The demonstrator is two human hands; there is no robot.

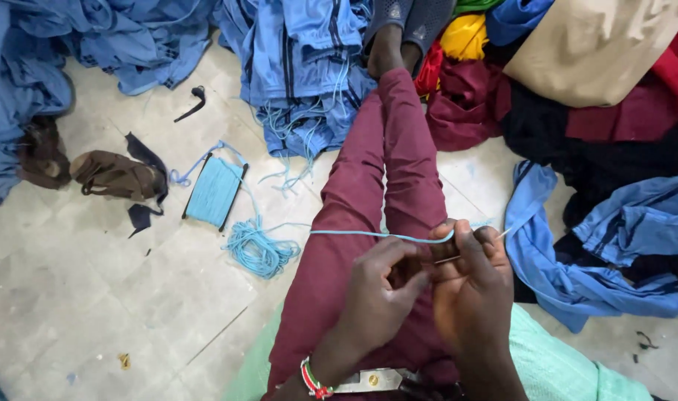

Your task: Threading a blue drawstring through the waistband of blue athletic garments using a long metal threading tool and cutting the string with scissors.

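Between the fingertips at centre, a light blue cord (383,236) is pinched taut. The right hand (469,286) nips its end against a thin needle (447,259), hard to make out; the left hand (380,289) closes fingers beside it. Looks like threading, which calls for steadiness. At nine o'clock the cord runs to a loose coil (259,250) and a wound card (214,191) on the floor (94,297).

Matt blue cord (383,236), maroon cloth trousers (369,193), smooth tiled floor (131,297)

Tiled floor (94,297), blue cord coil (259,251), garment piles (302,67)
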